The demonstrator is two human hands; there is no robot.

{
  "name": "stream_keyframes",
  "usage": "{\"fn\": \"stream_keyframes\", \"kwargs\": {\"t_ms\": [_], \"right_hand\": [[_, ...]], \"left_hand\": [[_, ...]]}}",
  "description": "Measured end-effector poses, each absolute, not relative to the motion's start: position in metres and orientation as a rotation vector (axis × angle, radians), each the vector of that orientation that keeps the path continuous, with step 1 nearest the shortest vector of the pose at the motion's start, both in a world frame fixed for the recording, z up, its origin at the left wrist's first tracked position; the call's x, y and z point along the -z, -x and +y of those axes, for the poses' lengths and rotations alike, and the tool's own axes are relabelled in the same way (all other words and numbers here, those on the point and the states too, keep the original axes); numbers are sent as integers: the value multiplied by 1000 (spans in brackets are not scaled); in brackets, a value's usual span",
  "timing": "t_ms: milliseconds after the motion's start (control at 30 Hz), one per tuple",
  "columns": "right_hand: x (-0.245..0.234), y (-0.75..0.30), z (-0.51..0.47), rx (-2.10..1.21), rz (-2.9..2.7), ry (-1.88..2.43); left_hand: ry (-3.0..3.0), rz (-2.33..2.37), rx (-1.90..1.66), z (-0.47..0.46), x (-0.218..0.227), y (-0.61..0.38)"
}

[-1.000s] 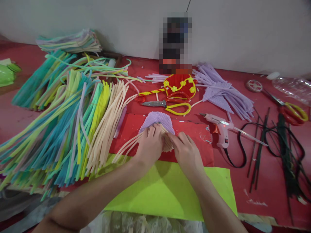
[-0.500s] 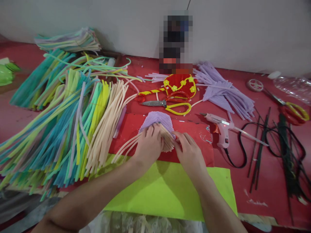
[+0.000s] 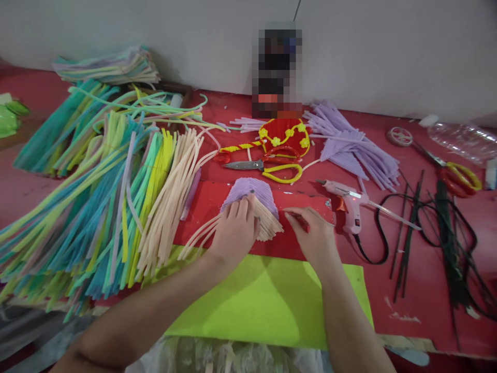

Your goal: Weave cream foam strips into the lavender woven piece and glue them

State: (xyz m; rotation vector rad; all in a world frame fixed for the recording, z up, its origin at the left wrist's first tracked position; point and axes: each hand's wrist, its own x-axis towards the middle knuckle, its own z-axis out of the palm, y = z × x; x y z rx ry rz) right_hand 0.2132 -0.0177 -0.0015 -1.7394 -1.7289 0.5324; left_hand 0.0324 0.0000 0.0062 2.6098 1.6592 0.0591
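A fan-shaped piece of purple pipe cleaners (image 3: pixel 252 187) lies in front of me, with cream pipe cleaners (image 3: pixel 267 221) laid slantwise over its right part. My left hand (image 3: pixel 237 224) holds the piece down, fingers curled over its middle and thumb at the cream strands. Loose cream ends stick out to the left from under that hand. To the right of the piece and apart from it is my right hand (image 3: pixel 313 232). Its index finger and thumb are parted, and I see nothing between them. Its other fingers are partly hidden.
Under the work are a red board (image 3: pixel 202 207) and a lime-green sheet (image 3: pixel 248 300). Bundled coloured pipe cleaners (image 3: pixel 112 197) fill the left. Yellow-and-red-handled scissors (image 3: pixel 277 168) lie behind, near a purple bundle (image 3: pixel 349 145). On the right are a pink glue gun (image 3: pixel 351 204) and dark stems (image 3: pixel 411 233).
My right hand has let go of the right edge of the piece and moved a little to the right. My left hand stays on the piece. The camera view has shifted slightly.
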Motion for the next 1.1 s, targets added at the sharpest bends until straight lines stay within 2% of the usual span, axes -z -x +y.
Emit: {"fn": "stream_keyframes", "kwargs": {"t_ms": [333, 500, 667, 933, 1100], "right_hand": [[5, -212, -11, -798, -1361, 1707], [3, -206, 16, -695, -1554, 1702], [8, -188, 67, -896, -1569, 1708], [-11, -182, 93, -1329, -1564, 1526], [-35, -216, 76, -1505, -1334, 1366]], "left_hand": [[-2270, 1625, -557, 16, 6, -17], [-1980, 1580, -793, 26, 10, -9], [-2208, 1383, -903, 17, 3, -11], [-2584, 1008, -801, 5, -1, -12], [-2494, 931, -1109, -13, -21, -20]]}}
